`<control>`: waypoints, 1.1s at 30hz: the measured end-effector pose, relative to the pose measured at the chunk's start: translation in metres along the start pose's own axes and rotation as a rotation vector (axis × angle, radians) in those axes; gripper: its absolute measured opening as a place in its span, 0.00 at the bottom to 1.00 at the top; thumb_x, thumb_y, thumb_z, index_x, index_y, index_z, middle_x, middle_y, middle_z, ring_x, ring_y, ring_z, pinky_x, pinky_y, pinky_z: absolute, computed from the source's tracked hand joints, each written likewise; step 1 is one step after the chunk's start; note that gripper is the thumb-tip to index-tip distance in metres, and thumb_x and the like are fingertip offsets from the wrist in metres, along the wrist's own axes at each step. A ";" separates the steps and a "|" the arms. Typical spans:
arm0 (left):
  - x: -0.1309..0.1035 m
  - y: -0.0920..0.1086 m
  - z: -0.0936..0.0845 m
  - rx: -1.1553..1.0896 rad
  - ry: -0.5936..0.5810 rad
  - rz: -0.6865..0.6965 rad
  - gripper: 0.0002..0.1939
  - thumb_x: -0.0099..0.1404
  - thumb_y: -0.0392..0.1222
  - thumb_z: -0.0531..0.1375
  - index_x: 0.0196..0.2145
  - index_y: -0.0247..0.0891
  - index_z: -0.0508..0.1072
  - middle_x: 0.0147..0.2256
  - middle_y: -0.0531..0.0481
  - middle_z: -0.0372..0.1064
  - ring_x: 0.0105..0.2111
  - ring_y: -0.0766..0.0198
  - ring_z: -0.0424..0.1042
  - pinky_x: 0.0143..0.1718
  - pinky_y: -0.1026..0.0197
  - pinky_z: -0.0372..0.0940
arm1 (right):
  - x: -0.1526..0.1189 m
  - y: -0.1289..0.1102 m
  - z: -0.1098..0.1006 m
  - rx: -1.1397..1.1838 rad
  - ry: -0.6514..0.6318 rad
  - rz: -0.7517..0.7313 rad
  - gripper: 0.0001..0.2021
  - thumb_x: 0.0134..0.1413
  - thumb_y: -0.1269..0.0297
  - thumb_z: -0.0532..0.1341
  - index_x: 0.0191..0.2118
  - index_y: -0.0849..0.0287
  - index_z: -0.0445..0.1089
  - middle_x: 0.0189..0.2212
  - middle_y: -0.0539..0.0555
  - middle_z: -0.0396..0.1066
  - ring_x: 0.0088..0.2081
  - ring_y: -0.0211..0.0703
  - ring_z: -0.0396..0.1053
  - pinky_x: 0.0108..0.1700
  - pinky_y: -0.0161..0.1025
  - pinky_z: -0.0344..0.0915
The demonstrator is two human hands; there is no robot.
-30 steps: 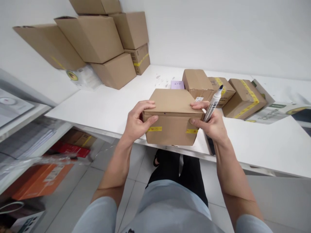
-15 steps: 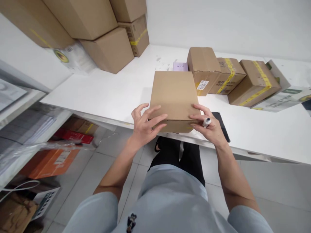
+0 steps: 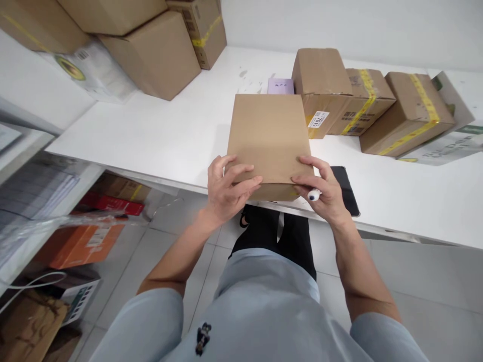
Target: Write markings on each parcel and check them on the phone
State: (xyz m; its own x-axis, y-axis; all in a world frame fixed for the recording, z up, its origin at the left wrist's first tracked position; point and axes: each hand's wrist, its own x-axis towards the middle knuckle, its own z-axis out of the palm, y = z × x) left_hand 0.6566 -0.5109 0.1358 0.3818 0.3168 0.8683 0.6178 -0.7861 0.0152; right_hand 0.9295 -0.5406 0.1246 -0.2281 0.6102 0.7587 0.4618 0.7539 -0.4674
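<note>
A plain closed cardboard box [image 3: 269, 133] stands at the table's front edge, its near side facing me. My left hand [image 3: 232, 188] grips its near left corner, with fingers over the top edge and side. At the near right corner, the fingers of my right hand [image 3: 320, 188] rest on the top and front. That same hand also holds a white marker [image 3: 314, 194], whose dark-tipped end points toward me. Beside the right hand lies a black tablet or phone [image 3: 345, 190], partly covered by it.
A labelled carton [image 3: 320, 75], taped cartons [image 3: 405, 113] and a white printed box [image 3: 449, 143] line the back right. A small purple box [image 3: 280, 86] sits behind the held box. More cartons [image 3: 154, 55] are stacked at left. Shelves below hold an orange box [image 3: 85, 246].
My left hand has closed in against the box's corner, and the marker has tilted lower in my right hand. The view has shifted, so the surroundings sit higher in the picture.
</note>
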 end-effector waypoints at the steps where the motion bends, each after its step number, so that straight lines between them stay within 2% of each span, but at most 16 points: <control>1: 0.000 0.000 -0.001 -0.008 -0.023 -0.003 0.09 0.64 0.40 0.66 0.41 0.53 0.78 0.45 0.51 0.75 0.55 0.52 0.65 0.54 0.43 0.66 | -0.001 0.000 0.000 0.010 -0.013 0.010 0.13 0.60 0.66 0.64 0.50 0.45 0.76 0.62 0.55 0.65 0.62 0.53 0.67 0.55 0.53 0.76; 4: -0.001 0.001 -0.001 -0.038 -0.073 -0.017 0.09 0.65 0.42 0.66 0.43 0.52 0.78 0.46 0.49 0.75 0.56 0.52 0.65 0.55 0.44 0.67 | -0.002 -0.003 0.000 0.017 -0.038 0.065 0.14 0.61 0.65 0.64 0.52 0.46 0.74 0.63 0.55 0.64 0.63 0.53 0.67 0.52 0.50 0.77; 9: -0.001 0.003 0.004 -0.002 0.027 -0.023 0.06 0.66 0.38 0.64 0.40 0.50 0.78 0.42 0.50 0.75 0.53 0.54 0.69 0.53 0.46 0.70 | -0.003 -0.005 0.008 -0.078 0.106 0.032 0.09 0.61 0.65 0.63 0.45 0.47 0.77 0.57 0.55 0.71 0.58 0.51 0.72 0.55 0.51 0.75; 12: -0.001 0.000 -0.001 -0.048 0.007 -0.030 0.10 0.67 0.41 0.64 0.47 0.48 0.75 0.45 0.49 0.75 0.54 0.55 0.71 0.54 0.46 0.71 | -0.005 -0.004 0.010 -0.056 0.098 0.081 0.09 0.62 0.62 0.63 0.46 0.47 0.77 0.57 0.55 0.72 0.58 0.51 0.72 0.54 0.51 0.75; 15: -0.006 -0.005 -0.009 -0.110 -0.028 -0.113 0.18 0.67 0.50 0.64 0.52 0.45 0.70 0.51 0.45 0.73 0.55 0.55 0.72 0.55 0.45 0.72 | -0.007 -0.002 0.009 -0.024 0.073 0.107 0.11 0.62 0.60 0.63 0.48 0.48 0.77 0.60 0.55 0.70 0.60 0.52 0.71 0.51 0.49 0.77; 17: -0.010 -0.009 -0.011 -0.120 -0.035 -0.142 0.14 0.69 0.50 0.62 0.49 0.45 0.71 0.52 0.46 0.72 0.57 0.55 0.71 0.56 0.44 0.72 | -0.008 -0.002 0.009 -0.015 0.083 0.095 0.11 0.61 0.61 0.64 0.48 0.47 0.77 0.60 0.55 0.70 0.60 0.52 0.70 0.50 0.48 0.77; 20: -0.013 -0.011 -0.010 -0.160 -0.011 -0.101 0.07 0.70 0.43 0.61 0.45 0.46 0.73 0.51 0.49 0.72 0.59 0.55 0.70 0.58 0.43 0.71 | -0.007 -0.003 0.011 -0.005 0.123 0.073 0.11 0.60 0.63 0.65 0.47 0.46 0.77 0.59 0.53 0.71 0.59 0.50 0.71 0.52 0.48 0.77; 23: -0.014 -0.011 -0.009 -0.207 0.004 -0.095 0.09 0.69 0.41 0.62 0.47 0.47 0.73 0.52 0.49 0.72 0.60 0.55 0.69 0.59 0.43 0.70 | -0.006 -0.005 0.010 -0.007 0.124 0.104 0.09 0.60 0.62 0.65 0.46 0.46 0.77 0.58 0.53 0.71 0.59 0.51 0.71 0.55 0.52 0.75; 25: -0.016 -0.011 -0.010 -0.216 -0.015 -0.119 0.14 0.68 0.45 0.64 0.51 0.48 0.73 0.54 0.48 0.71 0.62 0.53 0.67 0.61 0.41 0.67 | -0.008 -0.008 0.009 -0.001 0.099 0.151 0.11 0.60 0.60 0.64 0.48 0.46 0.76 0.60 0.53 0.70 0.60 0.53 0.70 0.56 0.55 0.74; 27: -0.019 -0.010 -0.010 -0.227 0.006 -0.166 0.17 0.67 0.48 0.64 0.53 0.48 0.72 0.55 0.47 0.70 0.62 0.52 0.67 0.61 0.40 0.66 | -0.011 -0.009 0.008 0.035 0.084 0.200 0.14 0.60 0.59 0.65 0.51 0.47 0.74 0.62 0.55 0.67 0.59 0.54 0.70 0.52 0.55 0.76; 30: -0.024 -0.008 -0.009 -0.245 0.091 -0.255 0.10 0.70 0.47 0.61 0.48 0.47 0.73 0.53 0.48 0.70 0.59 0.55 0.70 0.59 0.42 0.69 | -0.016 -0.007 0.008 0.077 0.110 0.241 0.12 0.60 0.60 0.64 0.50 0.48 0.74 0.63 0.56 0.66 0.54 0.53 0.74 0.44 0.51 0.79; 33: -0.025 -0.005 -0.007 -0.192 0.097 -0.303 0.08 0.72 0.48 0.58 0.42 0.44 0.75 0.50 0.48 0.70 0.57 0.57 0.72 0.57 0.45 0.72 | -0.015 -0.005 0.010 0.038 0.162 0.228 0.07 0.60 0.62 0.63 0.44 0.49 0.75 0.60 0.55 0.69 0.56 0.54 0.73 0.49 0.55 0.77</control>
State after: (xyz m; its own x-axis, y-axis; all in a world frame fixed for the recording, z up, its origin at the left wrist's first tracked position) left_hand 0.6395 -0.5186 0.1176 0.1287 0.5055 0.8532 0.5492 -0.7527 0.3631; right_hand 0.9219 -0.5510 0.1103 0.0192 0.7209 0.6928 0.4524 0.6117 -0.6490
